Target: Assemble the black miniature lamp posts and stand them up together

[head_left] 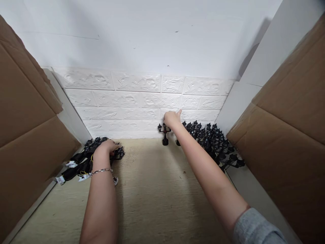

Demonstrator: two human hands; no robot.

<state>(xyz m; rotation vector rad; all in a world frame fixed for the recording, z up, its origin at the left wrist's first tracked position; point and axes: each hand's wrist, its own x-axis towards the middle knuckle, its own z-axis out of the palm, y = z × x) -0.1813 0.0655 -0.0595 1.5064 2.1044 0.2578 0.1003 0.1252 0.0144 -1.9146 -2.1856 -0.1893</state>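
Miniature black street lamps stand and lie along the back of the shelf. My right hand [172,119] is closed at the top of one upright street lamp [165,139], which rests on its round base near the back wall; the gripped part is mostly hidden. To its right, a dense group of upright street lamps [210,137] is partly covered by my forearm. My left hand [108,146] reaches into a pile of lying street lamps [81,167] with white ends and yellow wires. Its fingers curl over the lamp heads [118,153] at the pile's right side.
A white brick-patterned wall [127,98] closes off the back of the wood-coloured surface [147,189]. Large cardboard pieces flank me, one on the left [27,135] and one on the right [286,125]. White side panels [254,74] run behind them.
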